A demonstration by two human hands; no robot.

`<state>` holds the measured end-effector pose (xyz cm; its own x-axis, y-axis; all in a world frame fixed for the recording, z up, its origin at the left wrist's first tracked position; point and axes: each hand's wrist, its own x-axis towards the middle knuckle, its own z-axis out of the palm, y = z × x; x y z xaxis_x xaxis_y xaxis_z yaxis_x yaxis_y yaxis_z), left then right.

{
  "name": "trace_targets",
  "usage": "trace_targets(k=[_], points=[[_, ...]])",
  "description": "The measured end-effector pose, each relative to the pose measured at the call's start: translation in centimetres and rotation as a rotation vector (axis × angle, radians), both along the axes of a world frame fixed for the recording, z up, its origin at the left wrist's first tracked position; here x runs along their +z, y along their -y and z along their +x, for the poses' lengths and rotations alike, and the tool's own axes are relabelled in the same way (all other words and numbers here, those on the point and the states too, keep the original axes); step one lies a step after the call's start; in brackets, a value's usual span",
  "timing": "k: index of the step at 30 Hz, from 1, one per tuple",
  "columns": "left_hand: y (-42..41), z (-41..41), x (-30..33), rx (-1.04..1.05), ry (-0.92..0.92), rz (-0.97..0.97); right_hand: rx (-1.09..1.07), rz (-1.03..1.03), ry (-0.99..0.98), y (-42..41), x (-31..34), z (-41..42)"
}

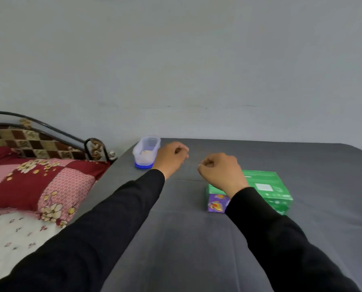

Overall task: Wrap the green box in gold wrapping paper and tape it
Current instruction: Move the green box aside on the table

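Grey table (175, 239) against pale wall (175, 60). Clear plastic container (145, 151) on blue lid at far left edge. Bed (11, 239) beside table; red-pink floral pillow (39, 184), black metal headboard (39, 127).

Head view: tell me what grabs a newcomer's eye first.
Two hands, left and right, hover curled over a grey table, holding nothing. A green box lies under the right wrist; a clear tub stands at the far left corner. A red patchwork pillow lies left.
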<state>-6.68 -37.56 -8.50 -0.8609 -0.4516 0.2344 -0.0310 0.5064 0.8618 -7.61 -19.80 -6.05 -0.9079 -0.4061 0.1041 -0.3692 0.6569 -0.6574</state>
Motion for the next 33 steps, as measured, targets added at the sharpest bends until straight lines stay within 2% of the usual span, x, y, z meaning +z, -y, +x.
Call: trace_targets(k=[3, 6, 8, 11, 14, 17, 21, 23, 25, 28, 33], points=[[-5.7, -2.3, 0.0, -0.243, 0.209, -0.237, -0.160, 0.216, -0.069, -6.2, -0.1, 1.1], [-9.9, -4.1, -0.2, -0.364, 0.446, -0.462, -0.221, 0.358, 0.008, -10.4, -1.3, 1.2], [-11.1, -4.9, -0.5, -0.338, 0.500, -0.586, -0.195, 0.350, 0.076, -12.1, -2.1, 0.8], [-11.9, -4.5, -0.8, -0.236, 0.535, -0.647, -0.147, 0.180, 0.188, -13.8, -3.6, -0.1], [-13.0, -3.0, -1.1, -0.174, 0.590, -0.522, -0.146, -0.123, 0.350, -14.7, -5.4, -0.8], [-13.7, -1.9, -2.4, -0.100, 0.528, -0.351, -0.191, -0.351, 0.443, -15.0, -7.7, -1.7], [-15.1, -0.7, -4.7, -0.044, 0.429, 0.132, -0.153, -0.574, 0.554, -14.2, -9.8, -2.5], [-15.3, -0.3, -5.1, 0.010, 0.370, 0.258, -0.135, -0.599, 0.535, -13.3, -8.8, -1.7], [-14.1, 0.6, -4.6, 0.062, 0.336, 0.300, -0.114, -0.617, 0.526, -11.8, -7.6, -0.5], [-9.9, 3.1, -3.0, 0.093, 0.292, 0.262, -0.038, -0.664, 0.562, -8.0, -6.3, 1.0], [-0.3, 9.0, -1.1, 0.201, 0.359, 0.163, 0.081, -0.666, 0.677, 0.8, -6.0, 4.8]])
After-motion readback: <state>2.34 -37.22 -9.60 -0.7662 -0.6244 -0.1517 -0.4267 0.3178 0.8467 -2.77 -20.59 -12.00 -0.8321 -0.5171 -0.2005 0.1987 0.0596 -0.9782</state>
